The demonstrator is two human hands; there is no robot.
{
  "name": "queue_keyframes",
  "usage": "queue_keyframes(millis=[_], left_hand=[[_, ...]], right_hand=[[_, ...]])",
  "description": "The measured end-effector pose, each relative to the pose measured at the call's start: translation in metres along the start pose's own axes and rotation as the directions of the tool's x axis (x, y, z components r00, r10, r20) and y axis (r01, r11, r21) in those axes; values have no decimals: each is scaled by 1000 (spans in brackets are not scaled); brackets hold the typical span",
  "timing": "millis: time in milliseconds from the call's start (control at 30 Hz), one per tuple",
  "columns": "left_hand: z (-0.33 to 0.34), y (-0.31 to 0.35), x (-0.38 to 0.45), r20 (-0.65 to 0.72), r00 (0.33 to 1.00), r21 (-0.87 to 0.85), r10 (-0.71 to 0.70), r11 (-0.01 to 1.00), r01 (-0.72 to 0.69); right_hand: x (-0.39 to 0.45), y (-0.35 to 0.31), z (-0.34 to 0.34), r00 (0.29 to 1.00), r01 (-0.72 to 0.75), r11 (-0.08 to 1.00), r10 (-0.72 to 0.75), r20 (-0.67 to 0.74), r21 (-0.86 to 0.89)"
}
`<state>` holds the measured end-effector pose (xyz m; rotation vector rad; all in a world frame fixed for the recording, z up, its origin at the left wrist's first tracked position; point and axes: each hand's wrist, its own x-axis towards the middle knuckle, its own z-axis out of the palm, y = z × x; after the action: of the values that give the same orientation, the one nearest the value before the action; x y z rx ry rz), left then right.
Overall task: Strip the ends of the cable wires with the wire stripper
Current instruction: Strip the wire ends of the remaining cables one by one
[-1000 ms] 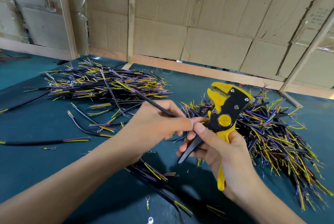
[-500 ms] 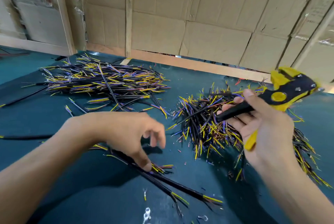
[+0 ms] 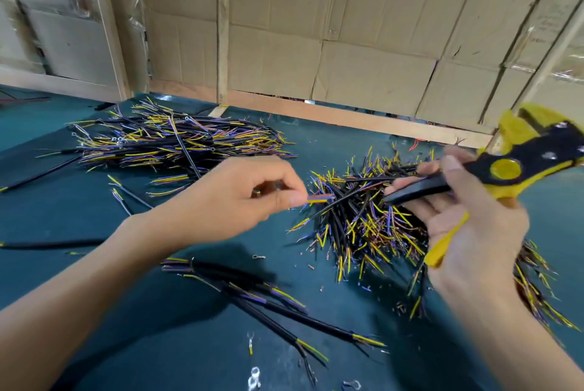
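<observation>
My right hand [image 3: 464,226] grips the yellow and black wire stripper [image 3: 518,160] by its handles, raised at the right with the jaws pointing up and right. My left hand [image 3: 240,198] reaches to the edge of the right-hand pile of black cables [image 3: 373,223] and pinches the coloured wire ends of one cable [image 3: 319,199] between thumb and forefinger. The cables have yellow, purple and orange inner wires.
A second, larger pile of cables [image 3: 177,141] lies at the back left on the dark green table [image 3: 79,210]. A few loose cables [image 3: 278,311] lie near me, with small metal terminals [image 3: 254,378] at the front. Cardboard walls [image 3: 347,43] close the back.
My left hand let go of a cable near me, then moved right to the pile and pinched wire ends. My right hand carried the stripper away to the right.
</observation>
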<state>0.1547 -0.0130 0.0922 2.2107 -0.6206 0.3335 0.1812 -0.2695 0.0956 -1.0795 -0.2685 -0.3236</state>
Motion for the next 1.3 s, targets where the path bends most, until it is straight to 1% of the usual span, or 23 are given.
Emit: queue_keyframes(millis=[33, 100, 167, 267, 367, 467, 567, 700, 767, 867, 933, 1033, 1100, 1167, 1233, 1300], left_hand=[[1, 4, 0, -55, 998, -53, 8, 999, -11], [4, 12, 0, -79, 997, -84, 17, 996, -24], [10, 17, -1, -70, 997, -69, 32, 997, -37], [19, 22, -2, -72, 997, -129, 16, 991, -25], [25, 25, -3, -44, 998, -234, -53, 971, 41], [27, 25, -2, -70, 986, -389, -152, 914, 113], [27, 25, 0, -90, 974, -561, -210, 819, 124], [25, 23, 1, -84, 972, -637, -217, 762, 115], [26, 23, 1, -97, 971, -690, -220, 718, 93], [29, 24, 3, -160, 960, -761, -228, 649, 28], [30, 25, 3, -175, 951, -793, -256, 609, 18], [30, 26, 5, -225, 921, -808, -318, 590, 7], [27, 28, 7, -285, 893, -821, -347, 569, -41], [21, 30, 9, -332, 868, -846, -370, 524, -100], [17, 31, 10, -363, 847, -865, -389, 478, -151], [14, 33, 11, -375, 838, -872, -397, 457, -175]], right_hand=[[-4, 2, 3, 997, 10, 999, -8, 78, -31], [-13, 7, 9, 980, 1, 995, 18, 200, -95], [-20, 13, 13, 959, -26, 989, 65, 276, -144], [-25, 19, 15, 923, -73, 984, 128, 364, -162], [-26, 20, 12, 918, -88, 976, 156, 364, -197], [-24, 22, 12, 919, -119, 972, 185, 347, -202], [-23, 23, 12, 921, -148, 972, 203, 334, -180], [-24, 24, 14, 914, -169, 975, 211, 346, -147], [-25, 26, 15, 913, -170, 974, 214, 347, -153], [-29, 27, 17, 905, -170, 972, 219, 365, -162], [-32, 28, 19, 897, -170, 972, 221, 382, -163], [-34, 29, 18, 889, -176, 972, 226, 399, -158], [-32, 27, 15, 862, -222, 963, 267, 431, -153], [-30, 26, 13, 823, -284, 945, 326, 464, -160], [-29, 27, 10, 783, -328, 929, 368, 501, -171], [-30, 30, 9, 749, -342, 921, 387, 538, -185]])
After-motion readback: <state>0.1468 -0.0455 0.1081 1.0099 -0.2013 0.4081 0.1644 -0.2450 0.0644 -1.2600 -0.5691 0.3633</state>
